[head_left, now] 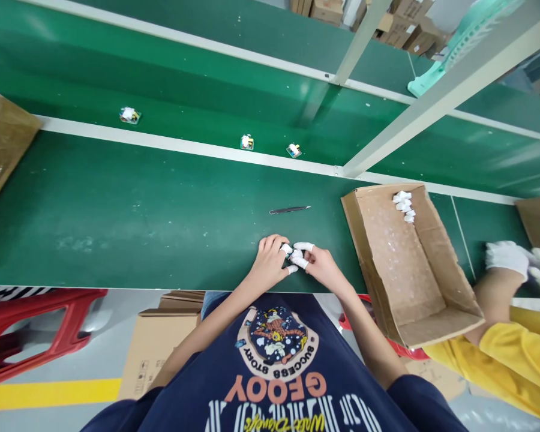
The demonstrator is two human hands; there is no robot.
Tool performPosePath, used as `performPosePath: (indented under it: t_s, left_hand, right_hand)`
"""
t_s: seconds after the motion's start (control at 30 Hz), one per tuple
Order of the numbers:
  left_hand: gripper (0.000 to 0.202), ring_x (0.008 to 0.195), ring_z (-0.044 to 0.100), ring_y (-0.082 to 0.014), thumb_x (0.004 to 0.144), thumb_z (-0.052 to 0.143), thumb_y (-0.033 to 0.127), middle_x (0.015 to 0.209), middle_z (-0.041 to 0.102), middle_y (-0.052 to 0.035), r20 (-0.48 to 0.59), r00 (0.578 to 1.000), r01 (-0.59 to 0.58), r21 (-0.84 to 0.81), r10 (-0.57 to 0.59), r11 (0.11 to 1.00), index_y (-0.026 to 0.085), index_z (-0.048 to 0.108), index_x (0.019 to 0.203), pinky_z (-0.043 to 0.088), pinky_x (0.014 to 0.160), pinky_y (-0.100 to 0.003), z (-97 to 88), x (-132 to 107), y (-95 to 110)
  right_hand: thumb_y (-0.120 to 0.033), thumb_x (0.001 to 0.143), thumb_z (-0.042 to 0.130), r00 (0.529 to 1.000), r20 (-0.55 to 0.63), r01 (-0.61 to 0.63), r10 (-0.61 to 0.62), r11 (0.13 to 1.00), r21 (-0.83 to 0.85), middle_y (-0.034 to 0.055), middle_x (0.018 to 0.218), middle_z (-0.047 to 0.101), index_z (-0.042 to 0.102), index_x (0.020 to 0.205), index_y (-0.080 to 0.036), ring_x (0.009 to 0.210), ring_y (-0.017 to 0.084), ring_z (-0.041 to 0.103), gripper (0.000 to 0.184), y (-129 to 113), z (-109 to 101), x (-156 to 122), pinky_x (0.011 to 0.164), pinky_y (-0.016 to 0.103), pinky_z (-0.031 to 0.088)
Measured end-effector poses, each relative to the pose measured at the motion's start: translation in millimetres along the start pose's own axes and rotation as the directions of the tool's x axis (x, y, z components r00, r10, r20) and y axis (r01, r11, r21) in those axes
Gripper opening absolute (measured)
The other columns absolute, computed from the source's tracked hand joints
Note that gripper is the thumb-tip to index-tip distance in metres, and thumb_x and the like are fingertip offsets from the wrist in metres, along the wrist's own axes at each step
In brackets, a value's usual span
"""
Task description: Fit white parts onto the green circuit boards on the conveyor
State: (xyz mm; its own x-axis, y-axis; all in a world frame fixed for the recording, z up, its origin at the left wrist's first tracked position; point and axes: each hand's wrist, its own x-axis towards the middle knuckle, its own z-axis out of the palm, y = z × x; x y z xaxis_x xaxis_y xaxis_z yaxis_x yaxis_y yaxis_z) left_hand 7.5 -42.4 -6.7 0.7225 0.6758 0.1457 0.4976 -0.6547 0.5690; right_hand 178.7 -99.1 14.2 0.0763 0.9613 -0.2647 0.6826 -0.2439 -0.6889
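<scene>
My left hand point(269, 263) and my right hand point(320, 267) meet over the green workbench point(130, 222), their fingertips capped in white finger cots. Between them they pinch a small electronic part point(290, 254), mostly hidden by my fingers. Just above my hands lies a pair of dark tweezers point(290, 210), untouched. To the right, an open cardboard tray point(398, 264) holds a small cluster of white pieces point(403, 206) against its far wall. Farther up, several small white-and-colored parts point(247, 141) sit on the green conveyor belt point(198, 90).
A white rail point(180, 147) divides bench from belt, and metal frame bars point(454, 90) cross above at right. Cardboard boxes point(2, 138) stand at the left and far right. A co-worker's white-gloved hand point(506, 258) and yellow sleeve point(499, 354) are at right. A red stool point(36, 324) stands on the floor below.
</scene>
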Motion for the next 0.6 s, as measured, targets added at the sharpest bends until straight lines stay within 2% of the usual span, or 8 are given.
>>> performPosePath:
  t_s: [0.17,0.3,0.4,0.5,0.57,0.6]
  left_hand:
    - [0.028,0.12,0.04,-0.0307,0.078,0.068,0.032,0.121,0.053,-0.0111,-0.005,1.0,-0.002,0.005,0.002,1.0,0.015,0.057,0.098,0.032,0.101,-0.047,-1.3,0.2,0.4]
    - [0.03,0.119,0.04,-0.0313,0.077,0.068,0.032,0.12,0.053,-0.012,-0.015,1.0,-0.004,0.001,0.004,1.0,0.014,0.058,0.098,0.032,0.1,-0.047,-0.5,0.0,1.0]
    - [0.029,0.119,0.041,-0.0308,0.076,0.068,0.031,0.12,0.053,-0.0117,-0.022,1.0,0.005,0.007,-0.005,1.0,0.014,0.058,0.099,0.033,0.101,-0.047,-0.1,0.1,2.3]
    - [0.031,0.12,0.041,-0.0305,0.076,0.068,0.03,0.122,0.053,-0.0117,-0.021,0.999,0.036,0.005,-0.036,0.999,0.015,0.059,0.101,0.033,0.102,-0.047,-1.5,0.2,3.1]
    - [0.035,0.121,0.04,-0.0306,0.076,0.067,0.029,0.125,0.052,-0.0122,-0.012,0.999,0.042,-0.002,-0.042,0.999,0.014,0.058,0.106,0.032,0.103,-0.047,-3.4,0.1,2.5]
    - [0.036,0.123,0.039,-0.0307,0.077,0.066,0.027,0.128,0.051,-0.0124,-0.005,0.999,0.041,-0.007,-0.041,0.999,0.014,0.058,0.109,0.032,0.104,-0.047,-4.6,0.0,1.9]
  right_hand:
    - [-0.038,0.08,0.063,0.996,0.056,-0.073,0.067,0.99,0.122,-0.0074,0.056,0.048,0.062,0.108,-0.017,0.045,0.01,0.053,0.035,6.4,-3.2,6.0,0.05,0.022,0.043]
    - [-0.043,0.08,0.06,0.98,0.165,-0.159,0.109,0.931,0.329,-0.007,0.055,0.052,0.059,0.106,-0.016,0.04,0.011,0.055,0.037,12.1,-1.9,10.9,0.04,0.02,0.042]
    - [-0.043,0.078,0.06,0.977,0.153,-0.195,0.149,0.912,0.36,-0.0053,0.053,0.055,0.059,0.104,-0.013,0.039,0.013,0.056,0.04,16.5,0.2,13.7,0.037,0.02,0.042]
    - [-0.045,0.079,0.059,0.98,0.166,-0.17,0.112,0.905,0.391,-0.005,0.055,0.055,0.058,0.112,-0.013,0.04,0.013,0.056,0.046,19.9,-2.9,12.2,0.039,0.022,0.044]
    - [-0.045,0.082,0.059,0.981,0.193,-0.105,0.031,0.916,0.386,-0.0049,0.058,0.055,0.056,0.12,-0.014,0.043,0.012,0.056,0.049,20.9,-8.9,8.2,0.045,0.024,0.047]
    - [-0.044,0.082,0.06,0.983,0.185,-0.049,-0.013,0.943,0.33,-0.0047,0.059,0.054,0.056,0.122,-0.015,0.046,0.012,0.055,0.049,20.6,-12.4,5.7,0.048,0.024,0.047]
